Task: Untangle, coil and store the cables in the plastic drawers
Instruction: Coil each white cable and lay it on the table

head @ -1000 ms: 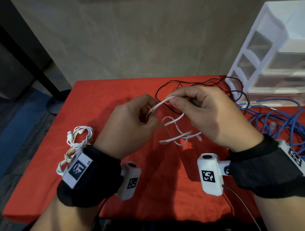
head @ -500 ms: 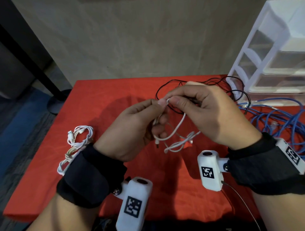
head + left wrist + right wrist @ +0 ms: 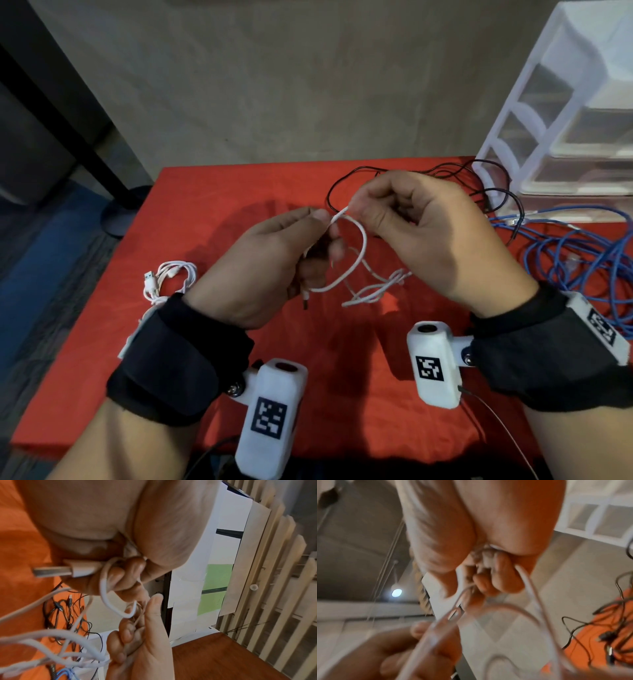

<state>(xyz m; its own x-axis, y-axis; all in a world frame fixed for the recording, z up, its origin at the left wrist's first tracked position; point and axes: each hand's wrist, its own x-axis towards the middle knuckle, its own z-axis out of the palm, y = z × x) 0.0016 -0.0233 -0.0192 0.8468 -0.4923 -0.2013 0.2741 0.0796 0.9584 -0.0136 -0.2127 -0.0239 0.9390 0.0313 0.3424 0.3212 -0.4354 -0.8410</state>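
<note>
Head view: left hand [image 3: 270, 260] curls around a white cable [image 3: 359, 253] near its USB plug [image 3: 51, 572], while right hand [image 3: 421, 233] pinches the same cable's loop above the red table [image 3: 212, 205]; black cables [image 3: 489, 192] and blue cables [image 3: 575, 253] lie near the plastic drawers [image 3: 565, 113] at right

Two hands [image 3: 274, 260] [image 3: 428, 233]; two white cables [image 3: 356, 274] [image 3: 171, 277]; one black cable [image 3: 479, 185]; one blue cable [image 3: 575, 253]; one drawer unit [image 3: 561, 113].

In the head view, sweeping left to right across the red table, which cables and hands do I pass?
Coiled white cable → left hand → white cable held between both hands → right hand → blue cable pile.
</note>
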